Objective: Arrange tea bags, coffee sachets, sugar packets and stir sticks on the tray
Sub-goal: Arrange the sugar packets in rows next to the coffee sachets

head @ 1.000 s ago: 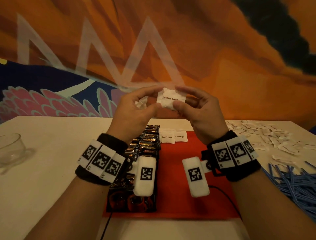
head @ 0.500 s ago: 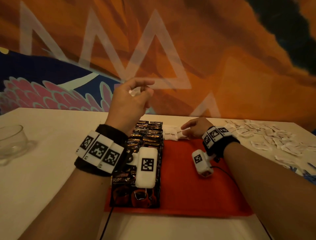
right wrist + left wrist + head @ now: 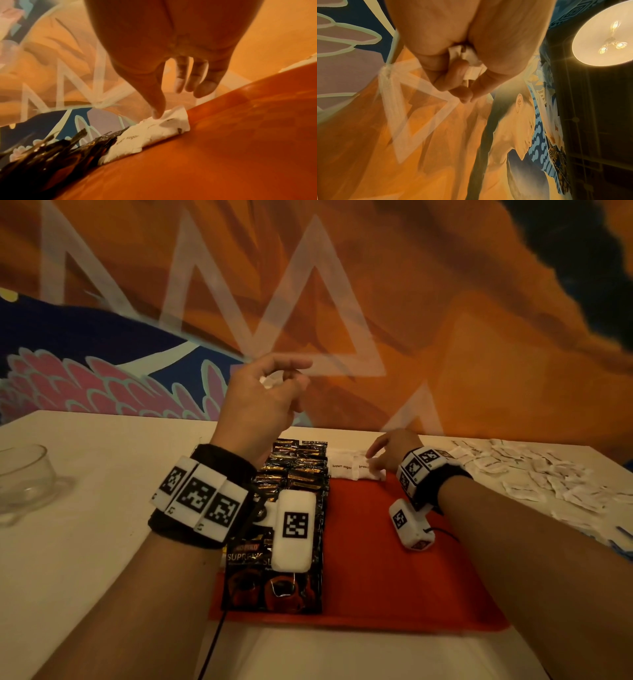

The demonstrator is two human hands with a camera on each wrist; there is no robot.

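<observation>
White paper sugar packets (image 3: 356,472) printed "brown sugar" lie in a short row at the twelve o'clock edge of the flat red tray (image 3: 394,570), just right of the columns of black foil coffee sachets (image 3: 294,474). Our right hand (image 3: 388,455) has its fingers straight, its thumb tip (image 3: 158,113) pressing the newest packet flat. We should nudge it snug against its neighbour, edges level, without disturbing the sachets. Our left hand (image 3: 260,402), raised at eleven o'clock, curls round a small reserve of white packets (image 3: 471,59); we judge it best to hand them over singly. More packets (image 3: 534,477) lie loose on the table at two o'clock.
</observation>
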